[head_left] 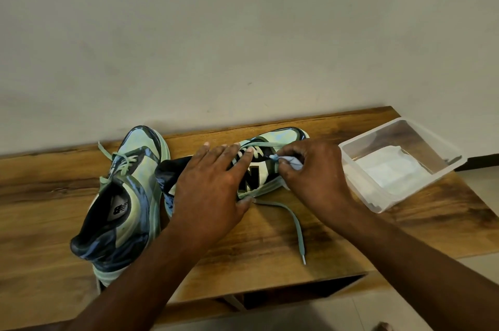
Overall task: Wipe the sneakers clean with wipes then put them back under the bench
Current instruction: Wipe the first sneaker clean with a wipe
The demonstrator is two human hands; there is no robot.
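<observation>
Both sneakers sit on top of the wooden bench, not under it, which suits wiping at a handy height. The right-hand sneaker lies at about twelve o'clock from the person, tipped onto its side so the panel with the large "N" faces up. The left hand lies spread flat over its collar and midfoot, fingers open and pressing rather than gripping, seemingly to pin the shoe while it is rubbed. The right hand is pinched shut on a small bunched wipe, held against the lace area near the toe. The other sneaker stands upright at ten o'clock, touching or just beside the first; I cannot tell which. At two o'clock a clear plastic container holds folded white wipes, near the working hand. A loose lace trails toward five o'clock. The left hand hides the worked shoe's heel and opening, most of the wipe is buried in the fingers, and how clean either shoe is cannot be judged.
</observation>
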